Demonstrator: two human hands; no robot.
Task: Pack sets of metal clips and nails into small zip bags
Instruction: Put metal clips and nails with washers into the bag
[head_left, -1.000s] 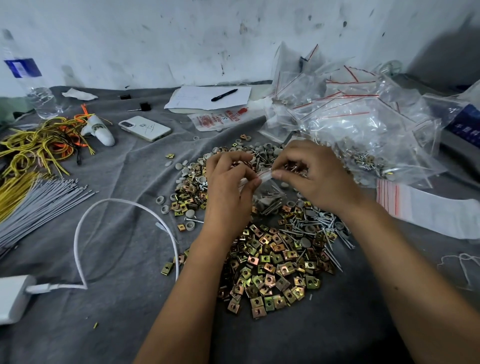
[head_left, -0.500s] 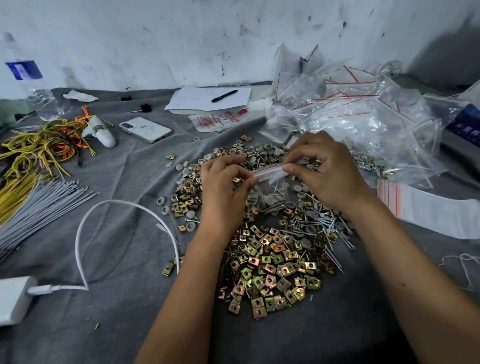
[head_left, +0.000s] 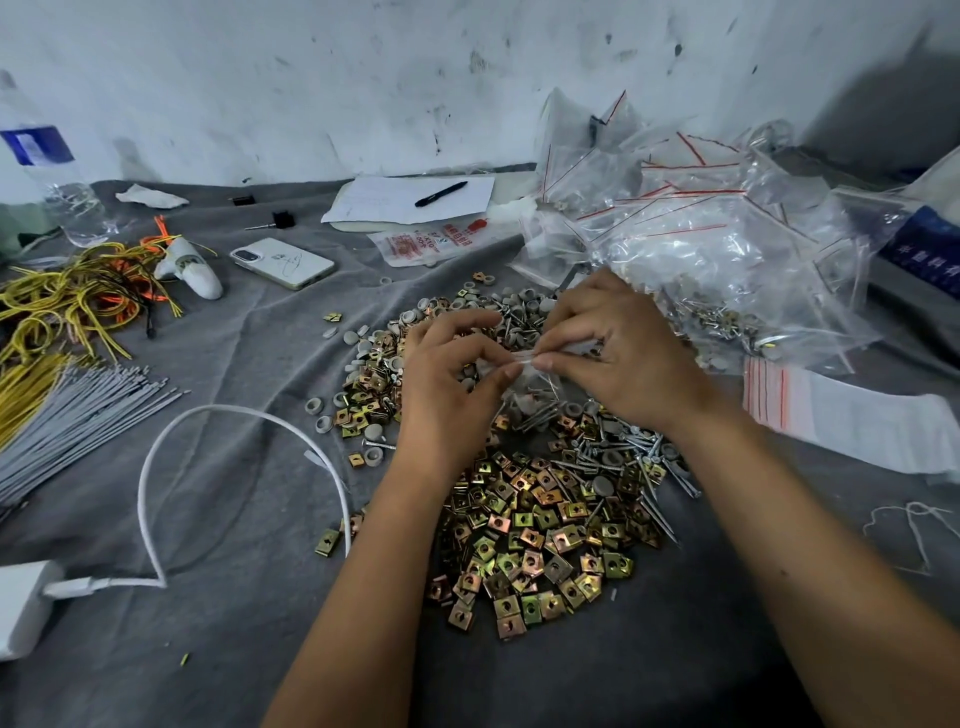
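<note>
Small zip bag (head_left: 524, 374) held up between both my hands, just above the middle of the heap. Its top edge runs left–right, from my left hand (head_left: 447, 379) to my right hand (head_left: 618, 353); the body hangs down below my fingers with a few nails and a grey cap showing through the plastic.

Left thumb and forefinger pinch the left end of the strip, the rest of those fingers curled. Right fingers pinch the same strip from the right. The two pinches nearly touch at the middle, neither hand nearer than the other. My guess: the seal is being pressed shut along that left–right line, so the next slide follows the strip, not across it.

Loose clips (head_left: 524, 540) lie on the surface below and toward me; nails (head_left: 639, 462) just right of them, under my right wrist. Filled bags (head_left: 717, 249) piled well right and behind.

Hard to make out — whether the zip is closed yet, and how many pieces are inside; plastic is clear and blurred, my fingers cover the strip. Right fingertips are hidden behind the knuckles.
</note>
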